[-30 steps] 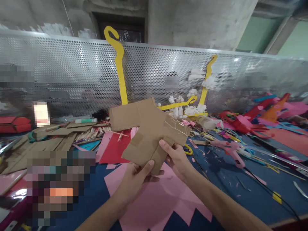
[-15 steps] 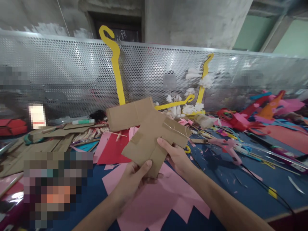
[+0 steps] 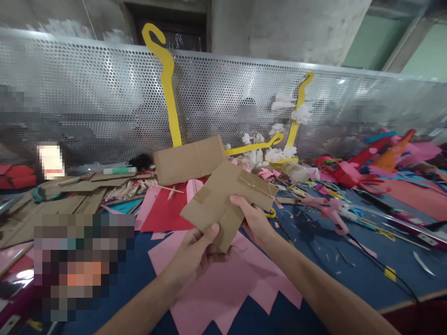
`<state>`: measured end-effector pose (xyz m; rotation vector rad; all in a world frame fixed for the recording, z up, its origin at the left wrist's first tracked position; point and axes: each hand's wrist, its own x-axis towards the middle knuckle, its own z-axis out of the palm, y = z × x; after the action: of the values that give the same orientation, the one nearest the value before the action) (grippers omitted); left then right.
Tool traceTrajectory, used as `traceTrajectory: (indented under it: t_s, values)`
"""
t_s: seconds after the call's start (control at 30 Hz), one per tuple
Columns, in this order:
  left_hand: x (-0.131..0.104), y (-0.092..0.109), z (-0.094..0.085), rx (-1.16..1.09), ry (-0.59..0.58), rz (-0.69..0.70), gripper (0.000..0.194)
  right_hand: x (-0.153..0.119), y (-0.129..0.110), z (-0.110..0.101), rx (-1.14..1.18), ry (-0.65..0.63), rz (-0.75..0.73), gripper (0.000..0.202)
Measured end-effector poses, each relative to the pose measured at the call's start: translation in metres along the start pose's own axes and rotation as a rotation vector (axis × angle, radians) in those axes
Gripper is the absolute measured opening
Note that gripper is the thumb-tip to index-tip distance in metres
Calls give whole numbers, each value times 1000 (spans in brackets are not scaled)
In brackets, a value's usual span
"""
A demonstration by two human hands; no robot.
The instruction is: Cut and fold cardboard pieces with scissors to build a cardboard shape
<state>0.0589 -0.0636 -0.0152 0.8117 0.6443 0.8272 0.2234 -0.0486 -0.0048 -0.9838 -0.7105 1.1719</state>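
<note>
Between my two hands I hold a cut piece of brown cardboard, tilted, with a strip of shiny tape on its right arm. My left hand grips its lower left edge, thumb on top and fingers underneath. On the right side, my right hand pinches it with the thumb pressed on its face. Below lies a pink paper sheet with a zigzag front edge. Behind the cardboard stands a cardboard box with a tall yellow hooked strip rising from it. Red paper lies partly under the held piece.
A pink glue gun with a black cord lies at right. Cardboard scraps and a glue stick are at left. White fluffy tufts on yellow strips stand before the perforated metal panel. Red and pink paper pieces are heaped at right.
The view has shifted slightly, so the background sits a little higher. The cardboard has turned a little in my hands, which keep their grip on it.
</note>
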Motion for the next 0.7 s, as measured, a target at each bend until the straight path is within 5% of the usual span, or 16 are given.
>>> traceTrajectory:
  t_s: [0.1,0.33,0.4,0.57,0.7]
  values:
    - [-1,1,-1,94,-16,50,48,1,3,1,32,33,-30,37]
    - [-5,0,3,196,31,331,121,5,7,1,105,193,-88,40]
    - [-6,2,4,232,62,373,116,4,7,2,128,218,-118,42]
    - [-6,5,1,356,-20,381,54,-3,5,6,160,202,-181,45]
    - [-5,4,-2,334,-31,383,48,-8,2,9,180,180,-155,43]
